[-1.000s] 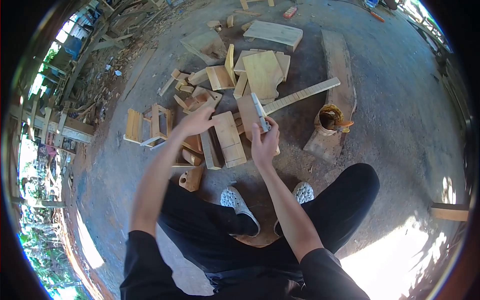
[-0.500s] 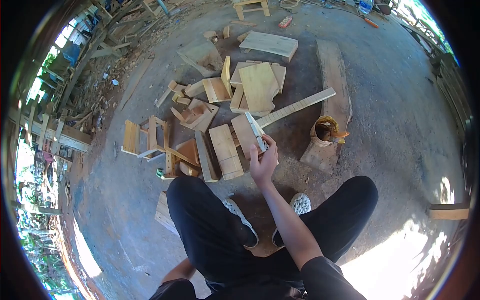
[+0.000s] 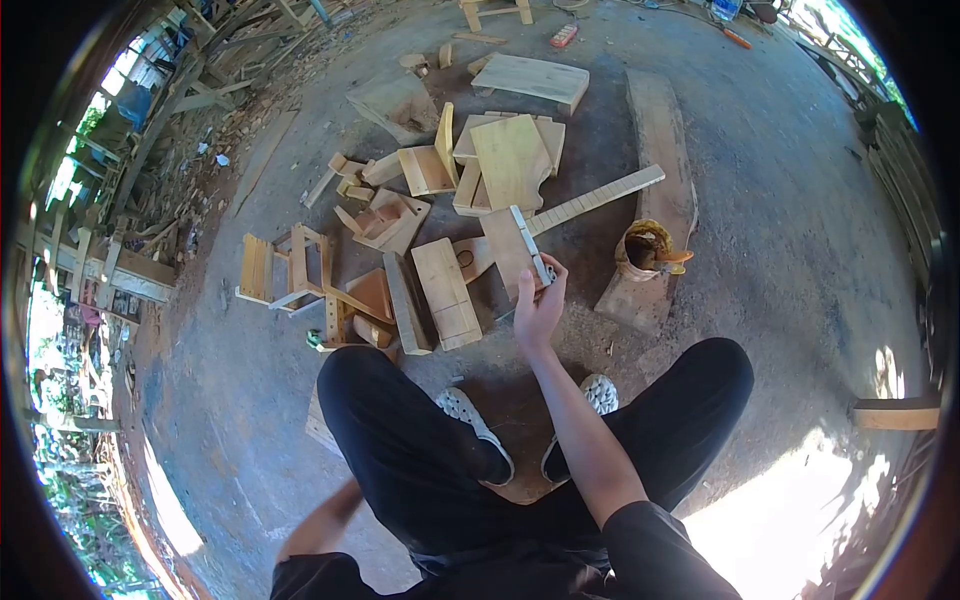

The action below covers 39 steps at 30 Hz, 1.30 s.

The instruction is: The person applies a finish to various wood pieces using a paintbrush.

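Observation:
My right hand (image 3: pixel 540 312) is closed around the near right end of a small flat wooden board (image 3: pixel 508 243). A pale grey strip runs along the board's right edge, and I cannot make out what it is. The board is tilted above other wood pieces. Just left of it lies a wooden piece with a round hole (image 3: pixel 478 256), beside a rectangular wooden block (image 3: pixel 446 292). A slim slatted strip (image 3: pixel 597 200) like an instrument's neck extends behind the board to the right. My left hand is hidden behind my left leg; only its forearm shows.
A stained pot (image 3: pixel 636 270) with an orange-handled tool in it stands on a long plank (image 3: pixel 657 150) at the right. A shaped yellowish board (image 3: pixel 512 165) lies on the pile ahead. Small wooden frames (image 3: pixel 300 270) stand at the left. My knees flank the near floor.
My right hand has shifted slightly right with the board, uncovering more of the holed piece. The left forearm has swung outward to the left. The whole view has shifted a little.

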### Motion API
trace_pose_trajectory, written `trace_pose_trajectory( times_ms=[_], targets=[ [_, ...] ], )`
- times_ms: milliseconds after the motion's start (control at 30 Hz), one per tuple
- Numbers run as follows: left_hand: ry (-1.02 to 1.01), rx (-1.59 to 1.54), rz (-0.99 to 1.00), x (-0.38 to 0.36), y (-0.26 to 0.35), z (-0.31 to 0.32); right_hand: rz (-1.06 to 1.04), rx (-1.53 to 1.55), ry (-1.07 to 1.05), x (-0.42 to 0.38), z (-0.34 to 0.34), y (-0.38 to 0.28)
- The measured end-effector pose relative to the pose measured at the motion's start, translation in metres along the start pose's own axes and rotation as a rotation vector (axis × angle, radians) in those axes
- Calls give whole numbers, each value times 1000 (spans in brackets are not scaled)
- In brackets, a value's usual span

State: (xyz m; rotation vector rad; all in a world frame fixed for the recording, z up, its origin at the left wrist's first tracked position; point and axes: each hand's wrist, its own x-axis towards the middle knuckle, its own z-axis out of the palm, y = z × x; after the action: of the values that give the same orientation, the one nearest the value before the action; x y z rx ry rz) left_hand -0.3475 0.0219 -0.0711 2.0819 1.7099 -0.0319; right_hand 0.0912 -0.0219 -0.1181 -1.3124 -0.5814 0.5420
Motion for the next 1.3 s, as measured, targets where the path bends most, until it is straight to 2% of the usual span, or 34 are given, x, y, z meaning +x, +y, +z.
trace_pose_trajectory(
  times_ms=[67, 167, 200, 233, 267, 333, 367, 467, 533, 567, 633, 700, 733, 833, 900, 967, 1133, 1200, 1267, 1300],
  targets=[
    [-13, 5, -22, -6, 0, -4, -134, -16, -53, 4, 0, 8],
    [-30, 17, -51, -2, -9, -11, -163, -57, -89, 3, 1, 15],
    [160, -151, 205, 12, 20, -47, -162, -59, -89, 4, 2, 15],
    [189, -194, 223, 41, 23, -67, -157, 7, -73, 6, 3, 13],
    [227, -288, 362, 51, 68, -92, -152, 73, -57, 7, 3, 12],
    [130, -242, 251, 70, 155, -128, -91, 116, -115, 15, -4, -2],
    [81, -181, 320, 77, 192, -136, -29, 158, -169, 21, -10, -6],
    [15, 85, 625, 115, 263, -111, -91, 145, -288, 50, -22, 2],
    [39, 282, 685, 130, 295, -77, -81, 95, -301, 64, -27, 5],
    [37, 280, 690, 138, 301, -58, -41, 104, -287, 69, -30, 8],
    [15, 2, 783, 153, 311, -22, -5, 107, -264, 73, -38, 2],
    [27, -29, 782, 159, 317, 1, 148, 138, -151, 72, -41, -10],
    [38, -56, 774, 158, 318, 10, 149, 137, -148, 74, -44, -6],
    [131, -101, 703, 150, 318, 35, 193, 154, -156, 80, -46, 7],
    [176, -133, 661, 140, 315, 48, 73, 276, -162, 82, -43, 13],
    [221, -365, 482, 129, 316, 60, 115, 245, -220, 86, -48, 11],
    [265, -357, 417, 106, 309, 65, 206, 234, -312, 91, -47, 2],
    [303, -352, 422, 103, 305, 66, 206, 288, -272, 91, -44, 0],
    [378, -346, 452, 93, 305, 67, 186, 295, -267, 99, -43, 5],
    [501, -368, 506, 92, 302, 76, 189, 317, -199, 102, -44, 5]
  ],
)
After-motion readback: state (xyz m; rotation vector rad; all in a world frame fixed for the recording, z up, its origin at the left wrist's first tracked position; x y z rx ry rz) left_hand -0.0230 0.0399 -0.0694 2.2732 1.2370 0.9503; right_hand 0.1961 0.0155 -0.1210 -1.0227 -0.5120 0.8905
